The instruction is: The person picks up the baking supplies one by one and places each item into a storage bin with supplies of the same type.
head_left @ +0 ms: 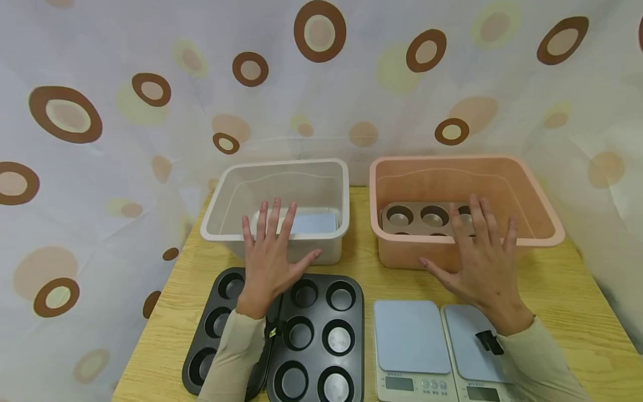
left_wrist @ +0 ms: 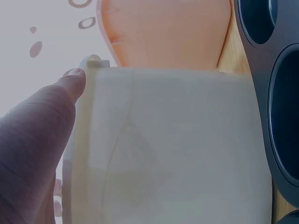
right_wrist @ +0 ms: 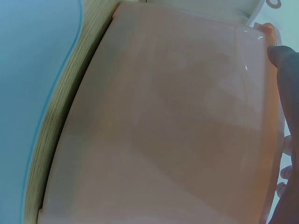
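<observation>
My left hand [head_left: 271,259] is spread with straight fingers over the front rim of the white plastic bin [head_left: 228,223], holding nothing. Inside that bin lies a flat light-blue-topped thing [head_left: 315,223], partly hidden by the fingers. Over the front of the peach plastic bin [head_left: 402,251], my right hand [head_left: 484,268] is likewise spread and holds nothing. A muffin tin [head_left: 416,218] in a brownish tone rests inside the peach bin, its right part behind my fingers. In the wrist views, the left thumb [left_wrist: 70,86] and right thumb [right_wrist: 280,53] overlap the rims of their bins.
Two dark muffin tins, one at left [head_left: 213,340] and one at right [head_left: 317,296], lie at the table's front, the left one partly under my forearm. Right of them are two kitchen scales, one full in view [head_left: 412,335], the other [head_left: 469,340] partly behind my sleeve. Patterned cloth [head_left: 321,95] hangs behind the wooden table [head_left: 156,346].
</observation>
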{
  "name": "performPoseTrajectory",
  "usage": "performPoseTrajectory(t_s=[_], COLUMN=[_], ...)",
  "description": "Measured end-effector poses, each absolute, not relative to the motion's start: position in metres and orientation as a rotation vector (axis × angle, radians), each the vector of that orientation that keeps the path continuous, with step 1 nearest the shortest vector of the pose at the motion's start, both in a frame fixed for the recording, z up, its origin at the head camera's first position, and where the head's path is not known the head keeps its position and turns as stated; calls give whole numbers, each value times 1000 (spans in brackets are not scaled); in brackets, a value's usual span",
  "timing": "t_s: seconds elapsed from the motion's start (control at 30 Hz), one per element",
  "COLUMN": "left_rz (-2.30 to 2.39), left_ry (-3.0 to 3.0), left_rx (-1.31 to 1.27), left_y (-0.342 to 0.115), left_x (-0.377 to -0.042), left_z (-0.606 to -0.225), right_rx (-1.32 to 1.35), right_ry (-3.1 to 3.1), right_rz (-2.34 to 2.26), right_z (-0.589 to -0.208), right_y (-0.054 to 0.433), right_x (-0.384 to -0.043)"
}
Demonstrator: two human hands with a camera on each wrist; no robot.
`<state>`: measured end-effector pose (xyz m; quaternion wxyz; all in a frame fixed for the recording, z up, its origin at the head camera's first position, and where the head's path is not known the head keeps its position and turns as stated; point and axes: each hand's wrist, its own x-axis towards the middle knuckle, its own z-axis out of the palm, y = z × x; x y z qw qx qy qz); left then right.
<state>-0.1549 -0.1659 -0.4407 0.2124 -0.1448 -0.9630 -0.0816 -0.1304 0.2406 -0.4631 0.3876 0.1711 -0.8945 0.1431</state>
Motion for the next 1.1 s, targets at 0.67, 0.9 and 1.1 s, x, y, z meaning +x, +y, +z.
performPoseTrajectory(t_s=[0.67, 0.9, 1.1], left_rz=[-258, -299, -305], left_ry=[-2711, -2725, -2690], left_rx=[-368, -334, -291], left_y=[-174, -181, -192], left_x=[-154, -150, -148], left_z=[-438, -437, -437], right_rx=[380, 358, 335], right_ry=[-2273, -2262, -2237], right_rz=[390, 368, 366], right_z=[-454, -447, -443], right_y=[254, 260, 270], right_x=[-122, -119, -115])
